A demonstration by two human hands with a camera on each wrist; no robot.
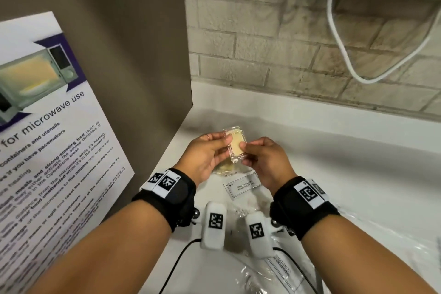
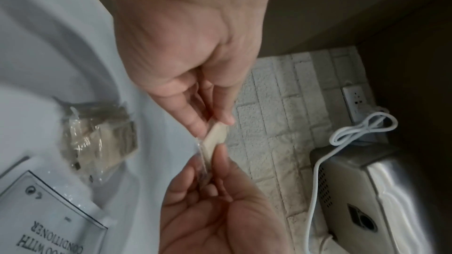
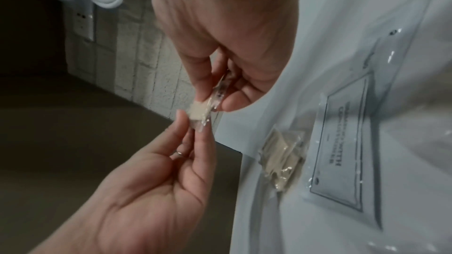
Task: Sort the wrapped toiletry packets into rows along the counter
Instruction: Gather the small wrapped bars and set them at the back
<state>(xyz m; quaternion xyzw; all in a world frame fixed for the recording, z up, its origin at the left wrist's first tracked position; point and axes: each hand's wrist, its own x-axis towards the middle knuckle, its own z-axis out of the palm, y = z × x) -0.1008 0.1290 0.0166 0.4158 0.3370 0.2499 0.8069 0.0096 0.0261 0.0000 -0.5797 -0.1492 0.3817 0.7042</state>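
Observation:
Both hands hold one clear-wrapped beige soap packet up above the white counter. My left hand pinches its left edge and my right hand pinches its right edge. The left wrist view has the soap packet edge-on between the left hand and the right hand. Below them lies another wrapped soap packet, also in the wrist views. A flat shampoo-with-conditioner sachet lies beside it. A second sachet sits nearer me.
A microwave-use poster leans on the brown side panel at left. The brick wall backs the counter, with a white cable hanging from a steel appliance by a socket. Crinkled clear plastic lies at right.

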